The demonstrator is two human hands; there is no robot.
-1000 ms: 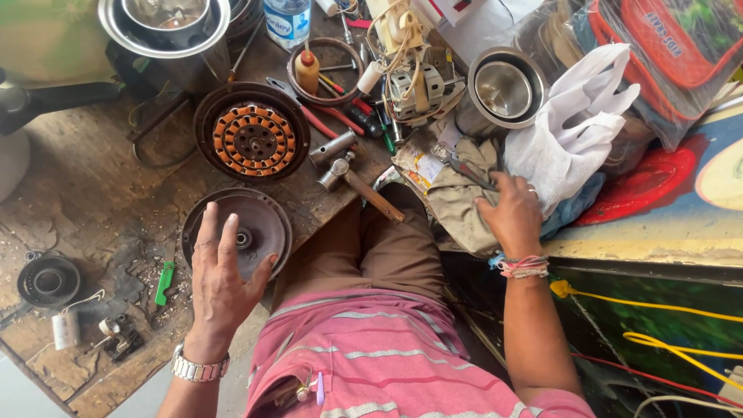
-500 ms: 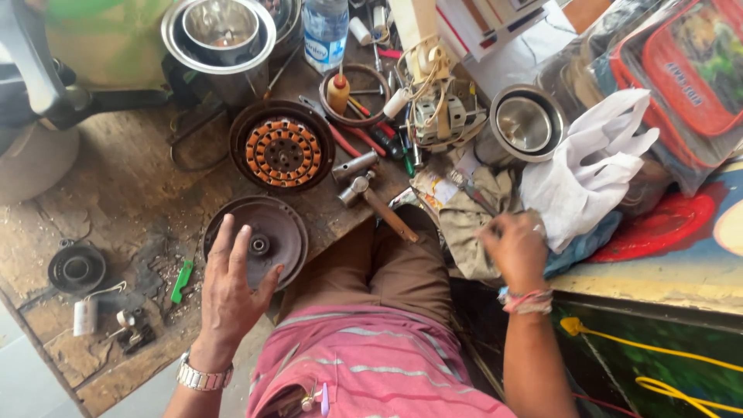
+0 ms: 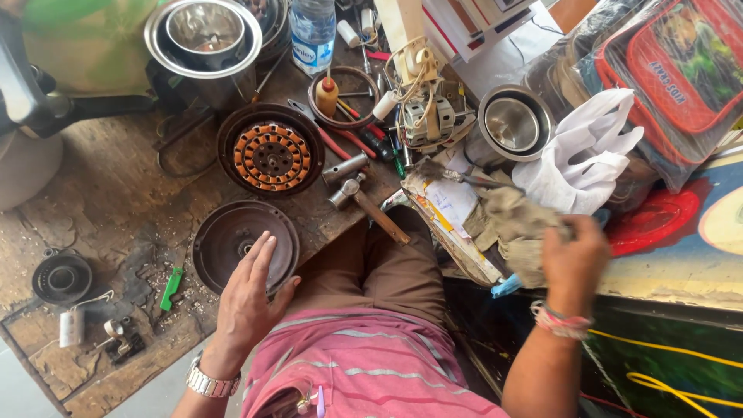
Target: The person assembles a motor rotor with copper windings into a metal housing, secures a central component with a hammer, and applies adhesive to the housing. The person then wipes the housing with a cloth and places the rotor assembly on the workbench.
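left hand (image 3: 249,298) lies spread on the round cover (image 3: 232,240); right hand's (image 3: 571,259) grip pinches a rag (image 3: 515,224).

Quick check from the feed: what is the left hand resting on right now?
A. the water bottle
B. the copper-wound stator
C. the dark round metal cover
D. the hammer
C: the left hand lies flat on the dark round metal cover, with the copper-wound stator apart, farther up the bench.

The round cover (image 3: 232,240) under the left hand (image 3: 249,306) is dark rusty brown, and the motor (image 3: 271,155) behind it shows orange-copper coils in a black ring. The rag (image 3: 515,224) at the right hand (image 3: 573,259) is dirty grey-beige, the bag (image 3: 588,151) white, the shirt (image 3: 364,368) pink with pale stripes, the clip (image 3: 171,288) green.
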